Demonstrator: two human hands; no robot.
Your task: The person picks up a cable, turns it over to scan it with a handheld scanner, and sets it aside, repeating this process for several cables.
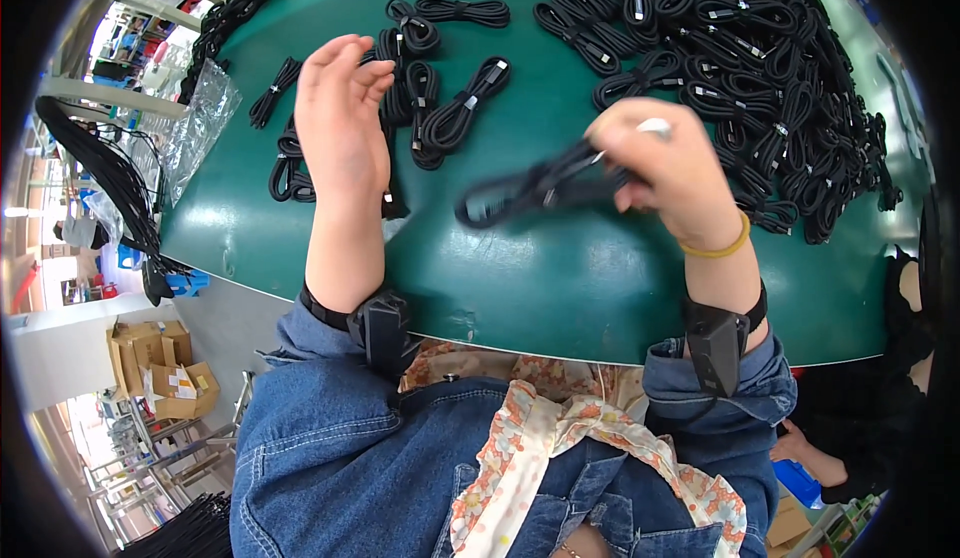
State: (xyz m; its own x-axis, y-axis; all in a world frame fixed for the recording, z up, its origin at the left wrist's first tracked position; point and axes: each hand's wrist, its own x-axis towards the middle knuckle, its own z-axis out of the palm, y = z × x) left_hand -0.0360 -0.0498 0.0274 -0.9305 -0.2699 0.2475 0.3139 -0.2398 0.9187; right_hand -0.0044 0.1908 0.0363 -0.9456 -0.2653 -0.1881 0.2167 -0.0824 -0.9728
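Right hand (665, 163) gripping a coiled black cable (530, 190) (left hand (342, 123) open) over green table (560, 278)

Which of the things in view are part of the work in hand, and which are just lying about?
In use: right hand holding a coiled black cable; left hand open; bundled cables; cable pile.
Lying about: plastic bag; cardboard boxes; green table.

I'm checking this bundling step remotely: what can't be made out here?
- Head view: the cable in the right hand is motion-blurred; its plugs can't be told.
- The left hand covers the bundles behind it.
- The cable heap is cut off by the upper rim.
- The clear bag's contents are too small.
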